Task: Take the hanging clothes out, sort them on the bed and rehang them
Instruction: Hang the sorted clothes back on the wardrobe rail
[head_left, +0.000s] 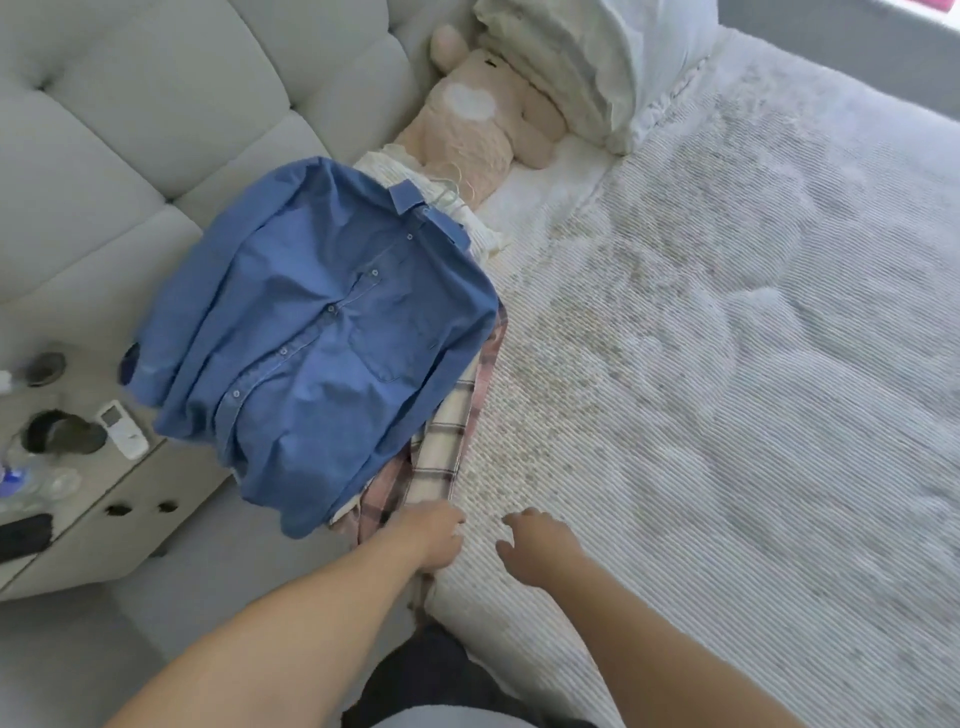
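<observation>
Both forearms reach in from the bottom edge, cut off above the elbow. Beyond them the bed (727, 364) in its white ribbed cover fills the right side, its far corner out of frame. At its left edge lies a pile of clothes: the blue shirt (322, 332) on top, buttoned front up, collar toward the tufted headboard (130, 130) and hem toward the camera, long axis running along the edge. Under it a plaid shirt (447, 441) shows only as a strip, the rest hidden. The left hand (434, 535) is closed on the plaid hem; its fingertips are hidden. The right hand (535, 545) hovers open, fingers spread, just above the cover. A nightstand (104, 493) holds blurred items, cut off at left.
</observation>
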